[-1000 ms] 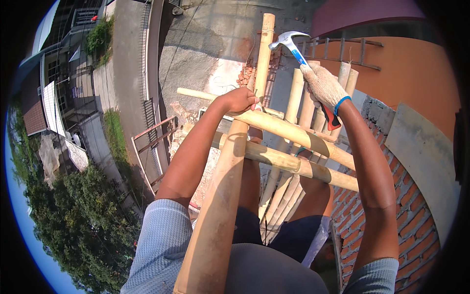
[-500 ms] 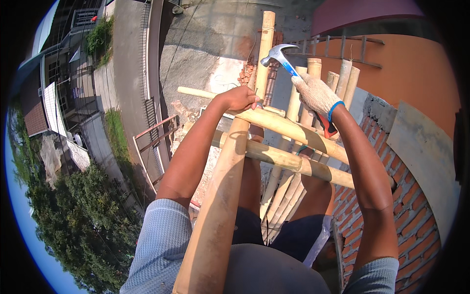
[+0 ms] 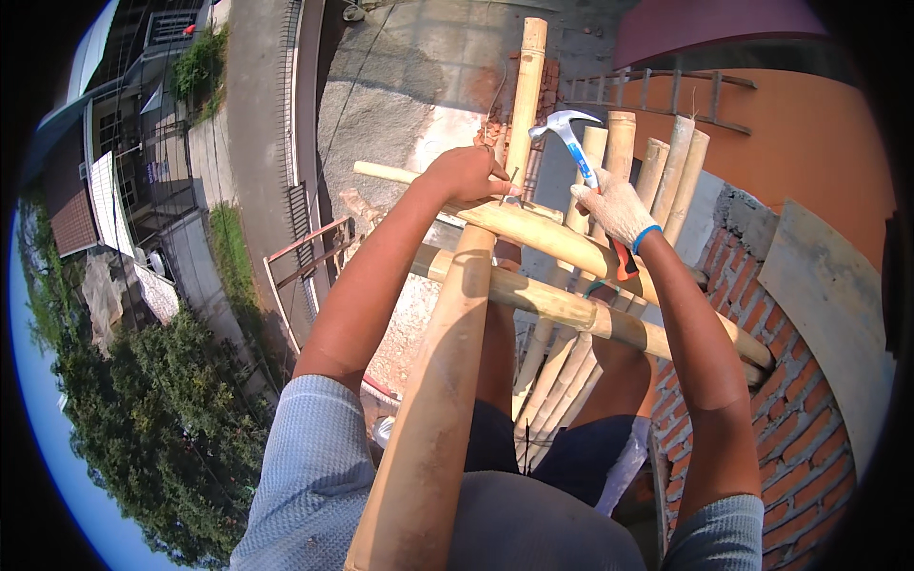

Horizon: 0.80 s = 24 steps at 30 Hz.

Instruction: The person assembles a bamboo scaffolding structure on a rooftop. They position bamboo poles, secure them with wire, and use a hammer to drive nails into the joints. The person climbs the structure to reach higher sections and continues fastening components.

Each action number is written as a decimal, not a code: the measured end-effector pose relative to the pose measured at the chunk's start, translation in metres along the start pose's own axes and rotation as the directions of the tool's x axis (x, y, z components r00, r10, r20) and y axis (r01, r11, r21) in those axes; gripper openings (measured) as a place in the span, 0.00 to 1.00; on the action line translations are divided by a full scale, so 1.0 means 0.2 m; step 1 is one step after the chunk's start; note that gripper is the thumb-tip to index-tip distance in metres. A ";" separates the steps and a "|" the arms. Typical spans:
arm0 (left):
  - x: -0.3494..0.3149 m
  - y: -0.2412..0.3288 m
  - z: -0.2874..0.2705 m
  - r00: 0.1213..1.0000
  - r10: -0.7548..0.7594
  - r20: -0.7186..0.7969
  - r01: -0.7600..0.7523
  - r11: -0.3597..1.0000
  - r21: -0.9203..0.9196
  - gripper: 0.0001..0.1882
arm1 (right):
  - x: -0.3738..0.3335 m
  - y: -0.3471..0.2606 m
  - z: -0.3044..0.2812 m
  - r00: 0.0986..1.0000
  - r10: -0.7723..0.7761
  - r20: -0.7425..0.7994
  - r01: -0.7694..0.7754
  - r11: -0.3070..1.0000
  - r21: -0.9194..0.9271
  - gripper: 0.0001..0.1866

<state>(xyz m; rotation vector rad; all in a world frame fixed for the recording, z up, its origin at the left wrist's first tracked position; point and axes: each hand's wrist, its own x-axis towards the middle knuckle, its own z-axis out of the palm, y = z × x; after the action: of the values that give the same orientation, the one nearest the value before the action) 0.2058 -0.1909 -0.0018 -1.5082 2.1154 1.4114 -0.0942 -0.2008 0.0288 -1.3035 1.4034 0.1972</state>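
Note:
My bare left hand (image 3: 468, 177) pinches a thin nail (image 3: 514, 175) over the end of a crosswise bamboo pole (image 3: 562, 244). That end lies beside an upright bamboo pole (image 3: 528, 90). My right hand (image 3: 619, 206), in a cream knitted glove with a blue cuff, is closed round the handle of a claw hammer (image 3: 568, 135). The hammer's steel head is raised above and to the right of the nail, apart from it. Its red-and-black grip end shows below the glove. A thick bamboo pole (image 3: 428, 400) runs from my body up to the crosswise pole.
A second crosswise bamboo pole (image 3: 543, 300) lies just nearer to me. Several bamboo poles (image 3: 651, 171) rise at the right, beside a brick wall (image 3: 790, 381). A wooden ladder (image 3: 676, 92) lies beyond. Far below are a gravel heap (image 3: 376, 105) and a road (image 3: 249, 143).
The hammer and gloved hand have moved slightly right and down, the hammer's handle now more upright. My left hand has shifted a little right, its fingers changing position at the nail.

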 end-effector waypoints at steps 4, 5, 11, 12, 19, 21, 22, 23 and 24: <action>-0.01 0.03 -0.11 0.883 -0.154 0.443 0.056 0.972 0.227 0.51 | -0.02 0.11 0.07 0.981 0.052 0.187 -0.051 0.999 -0.011 0.23; -0.02 0.03 -0.12 0.894 -0.165 0.417 0.095 0.978 0.184 0.51 | -0.03 0.11 0.07 0.983 0.013 0.184 -0.011 1.000 -0.008 0.24; -0.05 0.03 -0.13 0.899 -0.106 0.425 0.194 0.967 -0.168 0.48 | -0.08 0.07 0.02 0.951 0.004 0.308 -0.008 1.000 0.013 0.29; -0.05 0.03 -0.14 0.890 -0.125 0.438 0.215 0.963 -0.164 0.46 | -0.09 0.06 0.02 0.943 0.001 0.333 -0.010 1.000 0.025 0.29; -0.05 0.07 -0.10 0.947 0.071 0.313 0.104 0.854 -0.510 0.27 | -0.08 0.05 0.02 0.938 -0.002 0.346 -0.002 1.000 0.011 0.29; -0.03 0.07 -0.06 0.951 0.158 0.267 0.040 0.792 -0.610 0.21 | -0.08 0.06 0.02 0.937 0.002 0.350 -0.007 1.000 0.012 0.29; -0.02 0.07 -0.05 0.934 0.178 0.309 0.047 0.796 -0.603 0.19 | -0.08 0.07 0.02 0.935 0.000 0.354 -0.006 1.000 0.016 0.30; -0.01 0.06 -0.04 0.916 0.198 0.349 0.054 0.801 -0.596 0.16 | -0.08 0.08 0.03 0.941 -0.026 0.338 0.013 0.999 0.040 0.30; -0.02 0.05 -0.02 0.921 0.215 0.325 0.031 0.791 -0.611 0.15 | -0.09 0.08 0.03 0.925 0.005 0.379 -0.004 1.000 -0.003 0.30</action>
<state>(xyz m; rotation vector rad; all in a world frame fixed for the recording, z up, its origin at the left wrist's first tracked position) 0.2001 -0.1913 0.0083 -1.1462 1.5831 2.3651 -0.1082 -0.1795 0.0316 -1.1876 1.0745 0.4313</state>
